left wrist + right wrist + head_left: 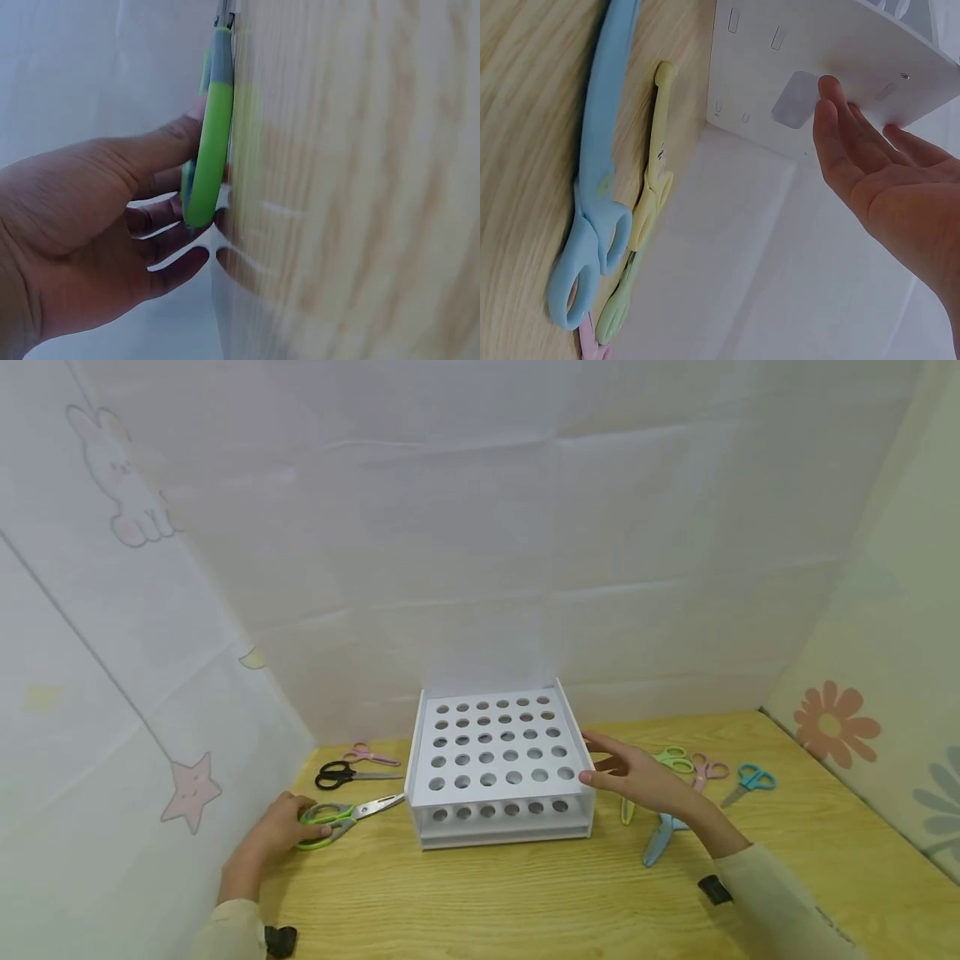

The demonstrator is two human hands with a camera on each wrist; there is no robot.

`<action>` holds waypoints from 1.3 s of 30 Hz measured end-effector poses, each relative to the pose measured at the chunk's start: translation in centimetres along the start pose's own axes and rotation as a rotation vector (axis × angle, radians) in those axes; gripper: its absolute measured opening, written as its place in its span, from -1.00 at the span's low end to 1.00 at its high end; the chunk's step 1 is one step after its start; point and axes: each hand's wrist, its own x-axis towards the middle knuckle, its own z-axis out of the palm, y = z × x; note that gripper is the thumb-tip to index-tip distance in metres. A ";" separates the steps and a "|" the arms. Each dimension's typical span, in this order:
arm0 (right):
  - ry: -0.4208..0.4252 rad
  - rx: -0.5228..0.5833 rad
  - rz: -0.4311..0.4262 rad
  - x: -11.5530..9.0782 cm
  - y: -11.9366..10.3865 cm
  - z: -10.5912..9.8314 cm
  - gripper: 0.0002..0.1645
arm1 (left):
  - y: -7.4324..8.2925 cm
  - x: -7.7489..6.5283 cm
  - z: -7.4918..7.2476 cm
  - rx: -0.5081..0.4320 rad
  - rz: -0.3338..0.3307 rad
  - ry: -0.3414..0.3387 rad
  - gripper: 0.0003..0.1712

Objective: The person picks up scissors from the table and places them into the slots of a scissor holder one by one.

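Observation:
At the left of the head view, my left hand [279, 827] holds the handles of green-and-grey scissors [327, 822], whose blades point toward the white rack. In the left wrist view, the thumb lies against the green handle [212, 142] with fingers behind it, close to the tabletop. A white rack [497, 785] with rows of round holes stands in the middle. My right hand [645, 777] touches the rack's right side with fingers extended; the right wrist view shows fingertips [829, 86] near a cutout in that side panel.
Black scissors [337, 774] and pink scissors [363, 753] lie behind the left hand. Around the right arm are light-blue [657, 843], yellow [654, 172], green [675, 758], second pink [705, 768] and teal-blue scissors [756, 777]. Printed wall sheets border the wooden table [480, 902].

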 end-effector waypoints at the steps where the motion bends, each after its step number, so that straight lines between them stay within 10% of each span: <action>1: 0.002 -0.001 0.002 0.0 0.0 0.0 -0.06 | 0.0 -0.1 0.0 -0.019 -0.001 0.000 -0.16; 19: -0.005 -0.033 -0.001 -0.1 0.2 0.0 -0.08 | -0.5 -0.6 0.0 -0.172 0.046 0.025 -0.36; 39: -0.004 -0.051 -0.012 -0.2 -0.2 0.1 -0.06 | 3.6 -2.8 -5.0 -0.234 0.135 0.077 -0.42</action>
